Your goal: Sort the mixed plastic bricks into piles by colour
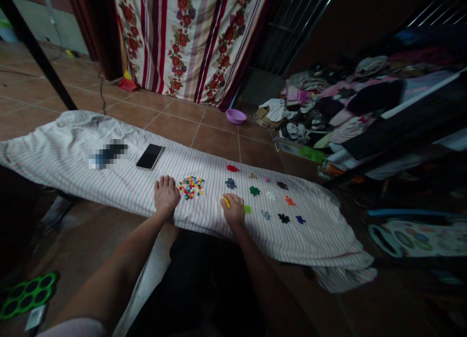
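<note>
My left hand [167, 196] lies flat on the striped cloth [204, 220], fingers spread, its edge beside a mixed pile of small coloured beads [191, 187]. Farther right, my right hand [234, 210] is curled over with its fingers closed around yellow beads [226, 202], which show between thumb and forefinger. Right next to that hand is a light green pile [247, 209]. Beyond it, single-colour piles are spread out, among them red [232, 168], dark grey [230, 183], dark green [254, 191], white [271, 195], orange [289, 201], black [283, 218] and dark blue [300, 220].
A phone [150, 156] lies on the cloth left of the beads, near a blurred-out object [106, 153]. A purple basin [236, 116] sits on the tiled floor behind. Heaped clothes [328, 98] fill the right side; a floral curtain [197, 40] hangs at the back.
</note>
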`<state>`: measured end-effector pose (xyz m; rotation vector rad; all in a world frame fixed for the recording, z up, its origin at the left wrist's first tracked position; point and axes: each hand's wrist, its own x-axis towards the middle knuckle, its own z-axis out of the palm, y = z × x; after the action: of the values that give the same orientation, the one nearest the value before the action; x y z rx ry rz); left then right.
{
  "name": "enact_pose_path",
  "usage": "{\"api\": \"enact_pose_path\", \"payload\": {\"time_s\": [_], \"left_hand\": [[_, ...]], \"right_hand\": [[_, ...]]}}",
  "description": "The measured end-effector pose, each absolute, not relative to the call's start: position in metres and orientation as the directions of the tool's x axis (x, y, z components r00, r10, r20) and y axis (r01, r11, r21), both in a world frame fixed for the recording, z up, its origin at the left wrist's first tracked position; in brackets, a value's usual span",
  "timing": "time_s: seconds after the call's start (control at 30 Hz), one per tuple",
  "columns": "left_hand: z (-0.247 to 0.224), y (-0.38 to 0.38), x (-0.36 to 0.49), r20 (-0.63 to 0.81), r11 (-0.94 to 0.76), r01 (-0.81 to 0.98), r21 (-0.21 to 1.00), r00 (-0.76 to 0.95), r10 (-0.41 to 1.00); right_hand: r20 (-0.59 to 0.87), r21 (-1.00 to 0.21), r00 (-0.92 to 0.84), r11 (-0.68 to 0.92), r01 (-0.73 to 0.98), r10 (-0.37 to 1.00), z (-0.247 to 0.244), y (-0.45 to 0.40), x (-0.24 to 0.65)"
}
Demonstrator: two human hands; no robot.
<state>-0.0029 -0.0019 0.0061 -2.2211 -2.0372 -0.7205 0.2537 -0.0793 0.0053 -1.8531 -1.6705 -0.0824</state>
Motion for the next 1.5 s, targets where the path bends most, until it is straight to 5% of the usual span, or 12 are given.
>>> {"api": "enact_pose_path", "payload": {"time_s": [0.5,0.73,1.5], "left_hand": [[0.005,-0.003,-0.004,0.361,-0.133,0.947,0.291,0.020,0.932],[0.006,-0.003,-0.004,0.368,-0.142,0.940,0.310,0.019,0.930],[0.009,-0.003,-0.003,0.360,-0.143,0.933,0.329,0.016,0.933]], "right_hand": [[0.364,-0.466,-0.017,0.198,0.862,0.931,0.019,-0.053,0.188],[0.308,-0.372,-0.140,0.255,0.892,0.941,0.027,-0.033,0.149],[0.237,-0.381,-0.057,0.147,0.913,0.970,0.035,-0.014,0.122]]}}
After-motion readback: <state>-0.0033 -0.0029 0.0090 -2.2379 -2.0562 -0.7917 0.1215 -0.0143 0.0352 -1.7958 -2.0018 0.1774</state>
